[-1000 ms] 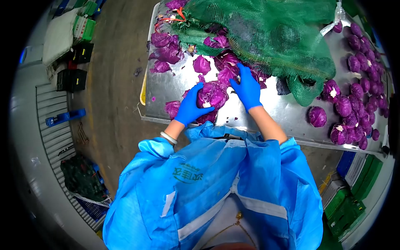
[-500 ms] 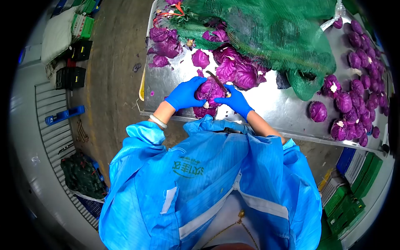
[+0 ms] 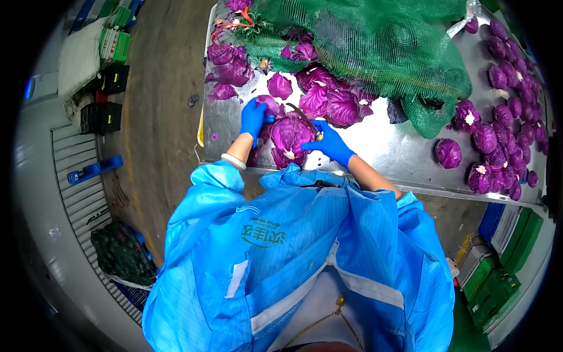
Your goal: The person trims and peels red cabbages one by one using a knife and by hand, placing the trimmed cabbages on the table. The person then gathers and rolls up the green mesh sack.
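- A red cabbage (image 3: 291, 134) sits at the near edge of a metal desk (image 3: 396, 154), between two blue-gloved hands, its pale stem end turned toward the wearer, as I follow it through the head camera.
- The right hand (image 3: 331, 145) is the nearer of the two: its thumb rests against the cabbage's right side, its fingers folded about the handle end of a knife (image 3: 302, 115).
- The knife's long axis slants from those fingers away and to the left, along the cabbage's far right side; the cabbage itself is nearly round, and I read no clear long axis in it.
- The left hand (image 3: 253, 121) is up and to the left of the cabbage, fingers curled beside a purple leaf (image 3: 267, 104); from here, the cabbage lies to their right and nearer the wearer.
- How firmly those left fingers grip the leaf, I cannot tell, nor whether it remains joined to the cabbage.
- Most of the knife's handle is hidden in the right glove, and I cannot make out whether the blade touches the cabbage.
- Beyond, a green net (image 3: 387, 53) blurs the round shapes under it and runs out of frame at the top; more cabbages (image 3: 484, 138) crowd the desk's right end, well apart from both hands.
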`<state>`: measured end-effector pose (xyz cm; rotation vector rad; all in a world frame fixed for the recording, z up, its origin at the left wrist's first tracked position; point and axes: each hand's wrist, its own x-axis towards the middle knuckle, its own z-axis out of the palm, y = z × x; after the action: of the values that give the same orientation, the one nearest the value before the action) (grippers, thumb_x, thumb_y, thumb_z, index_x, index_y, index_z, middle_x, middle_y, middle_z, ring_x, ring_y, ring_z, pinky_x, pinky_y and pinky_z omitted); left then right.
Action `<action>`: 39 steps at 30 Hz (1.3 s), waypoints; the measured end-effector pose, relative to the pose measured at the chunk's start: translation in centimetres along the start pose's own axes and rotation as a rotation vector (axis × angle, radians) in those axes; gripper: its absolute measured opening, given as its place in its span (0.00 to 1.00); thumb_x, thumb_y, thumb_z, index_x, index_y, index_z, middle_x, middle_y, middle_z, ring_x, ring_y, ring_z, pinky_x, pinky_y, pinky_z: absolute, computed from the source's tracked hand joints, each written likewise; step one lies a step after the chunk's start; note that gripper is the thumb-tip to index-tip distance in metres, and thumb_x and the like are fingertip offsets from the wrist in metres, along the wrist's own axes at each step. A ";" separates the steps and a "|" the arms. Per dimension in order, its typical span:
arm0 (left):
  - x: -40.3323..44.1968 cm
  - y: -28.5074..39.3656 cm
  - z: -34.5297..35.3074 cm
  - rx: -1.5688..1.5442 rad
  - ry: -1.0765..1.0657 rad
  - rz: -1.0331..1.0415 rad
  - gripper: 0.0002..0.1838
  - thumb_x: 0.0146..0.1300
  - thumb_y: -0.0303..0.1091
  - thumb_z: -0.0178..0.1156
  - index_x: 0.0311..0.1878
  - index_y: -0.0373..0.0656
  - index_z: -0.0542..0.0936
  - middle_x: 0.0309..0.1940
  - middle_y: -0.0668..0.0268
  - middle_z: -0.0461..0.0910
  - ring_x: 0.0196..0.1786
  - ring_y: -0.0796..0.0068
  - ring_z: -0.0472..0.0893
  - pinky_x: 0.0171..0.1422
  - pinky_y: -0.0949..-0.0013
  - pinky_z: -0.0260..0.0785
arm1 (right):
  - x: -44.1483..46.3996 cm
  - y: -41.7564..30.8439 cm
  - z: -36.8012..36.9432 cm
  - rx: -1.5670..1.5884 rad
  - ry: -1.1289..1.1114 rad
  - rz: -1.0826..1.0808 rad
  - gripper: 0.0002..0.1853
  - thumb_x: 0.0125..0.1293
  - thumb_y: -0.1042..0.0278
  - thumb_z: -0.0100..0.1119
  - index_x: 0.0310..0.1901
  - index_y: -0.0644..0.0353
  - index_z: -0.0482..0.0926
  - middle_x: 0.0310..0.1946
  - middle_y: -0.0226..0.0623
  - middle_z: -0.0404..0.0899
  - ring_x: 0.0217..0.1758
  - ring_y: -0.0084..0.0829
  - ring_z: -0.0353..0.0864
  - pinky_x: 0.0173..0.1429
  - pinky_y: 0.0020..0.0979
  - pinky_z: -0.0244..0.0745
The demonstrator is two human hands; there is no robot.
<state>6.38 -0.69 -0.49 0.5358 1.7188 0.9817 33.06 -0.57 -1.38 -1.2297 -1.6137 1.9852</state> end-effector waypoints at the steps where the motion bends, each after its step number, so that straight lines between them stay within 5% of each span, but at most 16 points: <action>1: 0.3 -0.3 -0.1 -0.190 0.076 -0.054 0.22 0.63 0.34 0.62 0.58 0.38 0.70 0.38 0.61 0.80 0.36 0.69 0.83 0.40 0.65 0.80 | -0.3 0.2 0.1 -0.028 0.009 -0.043 0.47 0.45 0.56 0.81 0.65 0.63 0.66 0.56 0.44 0.76 0.55 0.35 0.78 0.56 0.34 0.75; 5: -5.3 -0.5 1.3 -0.084 0.093 -0.007 0.37 0.58 0.41 0.70 0.66 0.41 0.63 0.48 0.61 0.79 0.46 0.71 0.81 0.50 0.64 0.76 | -1.1 -0.3 -0.9 0.201 -0.073 0.122 0.43 0.47 0.63 0.79 0.64 0.60 0.66 0.50 0.39 0.77 0.35 0.23 0.77 0.30 0.24 0.74; 6: -8.8 1.2 2.8 -0.108 -0.016 -0.034 0.41 0.57 0.42 0.71 0.69 0.43 0.61 0.54 0.59 0.78 0.52 0.69 0.80 0.56 0.62 0.75 | -1.1 -0.4 -1.1 0.198 -0.085 0.127 0.42 0.47 0.65 0.79 0.64 0.59 0.67 0.50 0.38 0.78 0.35 0.22 0.77 0.30 0.24 0.74; 8: -10.1 -2.9 3.7 0.453 0.034 0.267 0.49 0.54 0.43 0.73 0.74 0.44 0.56 0.65 0.55 0.69 0.64 0.63 0.72 0.68 0.60 0.65 | -1.1 -0.8 -1.5 0.190 -0.122 0.136 0.40 0.47 0.68 0.78 0.63 0.58 0.69 0.50 0.36 0.78 0.34 0.21 0.77 0.31 0.24 0.74; 11: -9.3 -1.0 4.6 0.304 -0.066 0.100 0.57 0.45 0.44 0.78 0.75 0.42 0.55 0.71 0.50 0.61 0.73 0.58 0.61 0.75 0.59 0.55 | -0.7 -0.4 -1.1 -0.016 -0.047 -0.022 0.32 0.46 0.74 0.71 0.57 0.55 0.75 0.47 0.37 0.81 0.37 0.30 0.81 0.40 0.30 0.77; 13: -8.0 -0.4 3.7 0.255 -0.179 0.218 0.58 0.44 0.40 0.79 0.76 0.45 0.54 0.72 0.54 0.60 0.73 0.60 0.62 0.75 0.60 0.56 | -1.1 -1.7 -1.4 -0.137 0.060 0.040 0.24 0.46 0.76 0.67 0.50 0.54 0.79 0.41 0.42 0.83 0.41 0.38 0.84 0.48 0.33 0.77; 14: -7.8 -0.3 3.0 0.229 -0.235 0.273 0.58 0.43 0.39 0.80 0.76 0.46 0.54 0.72 0.56 0.60 0.72 0.61 0.62 0.75 0.61 0.56 | 0.6 2.8 -1.6 -0.098 0.189 -0.214 0.19 0.47 0.75 0.67 0.44 0.54 0.80 0.37 0.43 0.83 0.39 0.39 0.84 0.45 0.35 0.77; 17: -8.9 3.9 3.1 0.265 -0.374 0.454 0.64 0.40 0.36 0.81 0.78 0.49 0.48 0.73 0.57 0.58 0.74 0.61 0.60 0.76 0.59 0.54 | 1.0 -0.9 -7.4 -0.218 0.622 -0.161 0.12 0.51 0.75 0.65 0.38 0.56 0.78 0.29 0.45 0.81 0.34 0.43 0.84 0.39 0.38 0.77; 18: -9.5 5.2 3.3 0.286 -0.420 0.505 0.65 0.39 0.36 0.81 0.78 0.49 0.47 0.73 0.57 0.57 0.74 0.61 0.60 0.77 0.59 0.54 | 0.2 -2.7 -8.6 -0.237 0.632 -0.072 0.14 0.52 0.73 0.64 0.42 0.55 0.77 0.39 0.44 0.81 0.39 0.42 0.84 0.41 0.36 0.77; 22: -9.1 6.8 5.2 0.345 -0.423 0.555 0.69 0.37 0.45 0.81 0.78 0.48 0.43 0.77 0.58 0.49 0.77 0.59 0.54 0.78 0.56 0.51 | -2.7 -10.9 -5.8 -0.558 0.486 -0.733 0.24 0.53 0.60 0.68 0.52 0.51 0.75 0.55 0.38 0.74 0.50 0.39 0.80 0.50 0.39 0.78; 23: -9.5 7.4 5.5 0.434 -0.383 0.557 0.70 0.37 0.44 0.81 0.78 0.48 0.42 0.77 0.58 0.48 0.77 0.58 0.53 0.79 0.55 0.49 | -3.3 -12.0 -4.8 -0.581 0.413 -0.709 0.28 0.52 0.54 0.69 0.55 0.50 0.75 0.52 0.35 0.76 0.50 0.40 0.79 0.50 0.41 0.78; 27: -9.1 9.3 5.9 0.399 -0.498 0.683 0.72 0.36 0.44 0.81 0.78 0.49 0.39 0.76 0.55 0.49 0.77 0.57 0.53 0.78 0.54 0.49 | -2.4 -11.3 -5.5 -0.439 0.379 -0.464 0.15 0.53 0.59 0.67 0.41 0.53 0.80 0.35 0.39 0.80 0.36 0.42 0.81 0.41 0.37 0.76; 30: -9.3 10.0 6.0 0.185 -0.620 0.718 0.72 0.35 0.43 0.82 0.78 0.50 0.39 0.76 0.55 0.50 0.77 0.57 0.53 0.77 0.54 0.51 | -1.3 -10.5 -7.8 -0.325 0.536 -0.248 0.13 0.52 0.57 0.66 0.35 0.56 0.79 0.29 0.44 0.78 0.33 0.47 0.80 0.36 0.42 0.74; 33: -11.4 10.8 6.2 -0.357 -0.636 0.438 0.66 0.40 0.45 0.76 0.78 0.52 0.41 0.76 0.56 0.51 0.75 0.55 0.58 0.76 0.49 0.55 | -1.1 -8.5 -10.5 -0.463 0.686 -0.185 0.20 0.54 0.59 0.69 0.48 0.56 0.79 0.43 0.40 0.82 0.41 0.40 0.83 0.46 0.38 0.77; 38: -10.4 7.5 5.2 -0.950 -0.676 -0.006 0.41 0.59 0.53 0.56 0.74 0.51 0.58 0.71 0.57 0.62 0.72 0.57 0.64 0.75 0.48 0.58 | -3.6 -12.0 -6.3 0.226 0.058 -0.480 0.40 0.52 0.59 0.76 0.66 0.60 0.69 0.62 0.35 0.74 0.65 0.28 0.70 0.71 0.32 0.61; 39: -10.7 7.8 5.8 -1.196 -0.810 -0.144 0.34 0.65 0.57 0.46 0.70 0.49 0.65 0.69 0.57 0.65 0.71 0.59 0.66 0.75 0.48 0.58 | -3.3 -12.0 -5.3 0.262 0.057 -0.513 0.38 0.52 0.58 0.76 0.63 0.60 0.71 0.56 0.36 0.77 0.58 0.27 0.74 0.64 0.31 0.68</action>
<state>14.81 -2.18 11.11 -0.0264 0.2885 1.2453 35.71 4.46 10.89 -0.6812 -1.4062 1.7400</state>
